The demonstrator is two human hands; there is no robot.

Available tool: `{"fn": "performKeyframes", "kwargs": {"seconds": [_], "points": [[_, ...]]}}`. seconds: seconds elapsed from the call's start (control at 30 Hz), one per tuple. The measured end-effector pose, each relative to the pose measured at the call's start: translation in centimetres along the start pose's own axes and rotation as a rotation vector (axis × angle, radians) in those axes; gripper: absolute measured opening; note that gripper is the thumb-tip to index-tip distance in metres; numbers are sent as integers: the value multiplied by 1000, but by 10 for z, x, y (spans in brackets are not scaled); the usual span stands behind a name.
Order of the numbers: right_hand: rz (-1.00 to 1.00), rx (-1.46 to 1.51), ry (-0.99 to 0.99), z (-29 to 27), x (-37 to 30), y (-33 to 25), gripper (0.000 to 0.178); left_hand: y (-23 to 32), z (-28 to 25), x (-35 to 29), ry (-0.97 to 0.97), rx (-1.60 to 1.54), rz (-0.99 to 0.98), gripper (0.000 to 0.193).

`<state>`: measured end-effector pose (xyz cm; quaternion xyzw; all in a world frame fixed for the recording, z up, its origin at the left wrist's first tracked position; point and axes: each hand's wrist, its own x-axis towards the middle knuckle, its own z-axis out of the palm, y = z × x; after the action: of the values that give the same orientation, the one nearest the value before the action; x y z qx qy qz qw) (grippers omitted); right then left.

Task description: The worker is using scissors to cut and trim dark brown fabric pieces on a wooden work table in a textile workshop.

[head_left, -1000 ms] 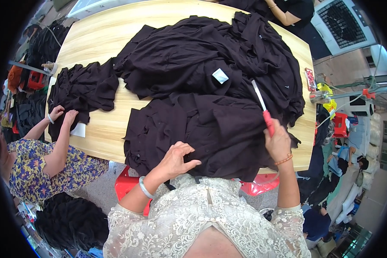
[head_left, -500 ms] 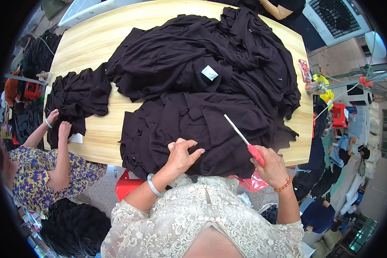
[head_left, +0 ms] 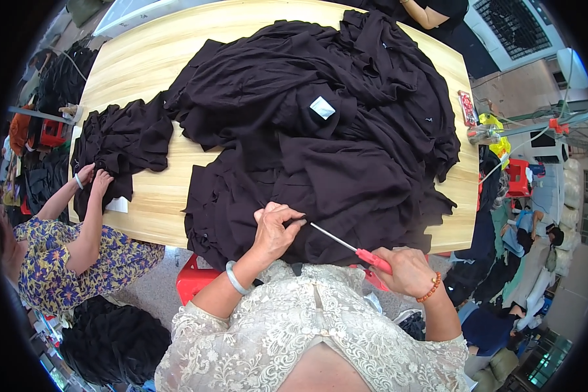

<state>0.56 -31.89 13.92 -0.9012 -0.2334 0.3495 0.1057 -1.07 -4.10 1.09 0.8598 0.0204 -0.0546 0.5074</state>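
Note:
Dark, nearly black garments (head_left: 294,85) lie heaped across the table in front of me. My left hand (head_left: 276,228) is pinched, thumb against forefinger, on a bit of dark cloth (head_left: 346,189) near the table's front edge. In my right hand (head_left: 405,269) is the red handle of a screwdriver (head_left: 338,239) with a long thin metal shaft. Its tip points left and ends close to my left fingertips; whether it touches the cloth there I cannot tell.
On the wooden table (head_left: 137,62) a white label (head_left: 321,108) shows on the pile. At left, a person's hands (head_left: 93,178) work on a smaller dark garment (head_left: 127,137). A red stool (head_left: 195,277) stands below the front edge. Another person's arm (head_left: 424,13) is at the far side.
The screwdriver has swung down and left, its tip now near my left fingertips. My left thumb and forefinger have closed together. The person at left has shifted their hands slightly.

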Motion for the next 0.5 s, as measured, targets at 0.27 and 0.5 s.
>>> {"fn": "performKeyframes", "kwargs": {"seconds": [0.27,0.5], "points": [[2,-23,-3,-4,4,-9,24,-3,3,-4,62,132,208,17],[8,53,58,3,8,-8,26,-8,-23,-3,56,248,310,18]]}}
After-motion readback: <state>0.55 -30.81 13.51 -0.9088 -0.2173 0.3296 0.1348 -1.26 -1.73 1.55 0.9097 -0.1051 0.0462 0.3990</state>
